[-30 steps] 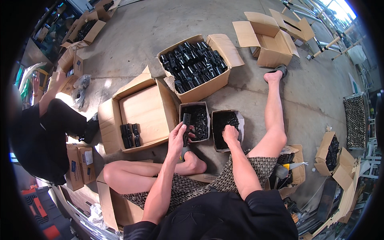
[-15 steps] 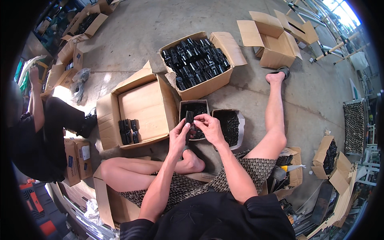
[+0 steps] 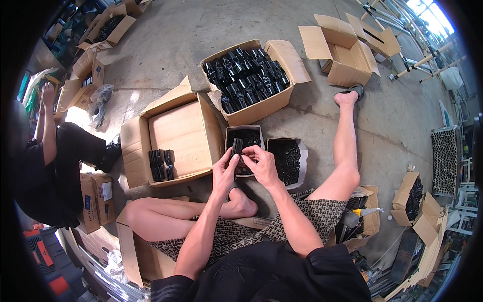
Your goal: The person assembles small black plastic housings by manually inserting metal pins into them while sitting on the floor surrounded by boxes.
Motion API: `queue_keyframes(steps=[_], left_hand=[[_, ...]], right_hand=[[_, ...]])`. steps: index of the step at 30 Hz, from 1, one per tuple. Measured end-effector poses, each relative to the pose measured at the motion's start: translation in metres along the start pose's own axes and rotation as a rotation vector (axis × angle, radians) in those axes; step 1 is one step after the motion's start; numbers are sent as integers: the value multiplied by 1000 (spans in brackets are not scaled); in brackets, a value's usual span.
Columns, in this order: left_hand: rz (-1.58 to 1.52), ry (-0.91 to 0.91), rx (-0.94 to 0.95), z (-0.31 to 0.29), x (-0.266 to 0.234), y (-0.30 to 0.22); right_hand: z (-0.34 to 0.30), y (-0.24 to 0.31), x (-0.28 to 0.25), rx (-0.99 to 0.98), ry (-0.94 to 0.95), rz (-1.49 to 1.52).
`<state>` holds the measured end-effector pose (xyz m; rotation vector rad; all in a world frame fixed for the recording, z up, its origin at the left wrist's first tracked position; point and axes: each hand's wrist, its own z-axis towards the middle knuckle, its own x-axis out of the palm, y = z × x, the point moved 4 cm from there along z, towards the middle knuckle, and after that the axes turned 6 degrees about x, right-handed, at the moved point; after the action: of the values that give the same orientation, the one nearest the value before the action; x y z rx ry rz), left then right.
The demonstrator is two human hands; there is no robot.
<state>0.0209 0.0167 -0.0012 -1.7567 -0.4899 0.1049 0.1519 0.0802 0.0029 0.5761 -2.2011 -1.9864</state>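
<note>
A ribbed black piece, long and narrow, stands upright in my left hand, whose fingers wrap round its lower part. My right hand is closed in a pinch at the right side of that piece; whatever lies between its fingertips is too small to make out. Just beyond my hands is a small box of little black parts, partly covered by them. A second small box, also full of small black parts, sits to the right of it.
A big carton at the left holds several black pieces. Behind it, another carton is packed with similar pieces. An open carton stands far right. Another person sits at the left. My bare legs flank the work.
My right hand has shifted slightly down and its fingers have curled in closer to the black piece. The other person's raised hand at the left has moved a little.
</note>
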Motion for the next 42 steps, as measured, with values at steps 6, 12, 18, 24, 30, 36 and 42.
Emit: queue_keyframes(steps=[6,12,18,24,30,36,42], left_hand=[[71,25,65,3,-3,6],[67,19,108,3,-3,4],[160,24,122,3,-4,-2],[288,63,155,4,-2,-8],[239,56,230,4,-4,3],[291,51,205,3,-2,-2],[203,42,130,1,1,-1]], right_hand=[[-4,16,-2,-164,-50,-135],[-1,-3,5,18,-37,16],[-1,-14,9,47,-43,92],[-2,-26,9,176,-32,322],[-4,-22,19,214,-110,87],[0,-17,8,71,-159,-110],[0,-14,7,87,-23,-257]])
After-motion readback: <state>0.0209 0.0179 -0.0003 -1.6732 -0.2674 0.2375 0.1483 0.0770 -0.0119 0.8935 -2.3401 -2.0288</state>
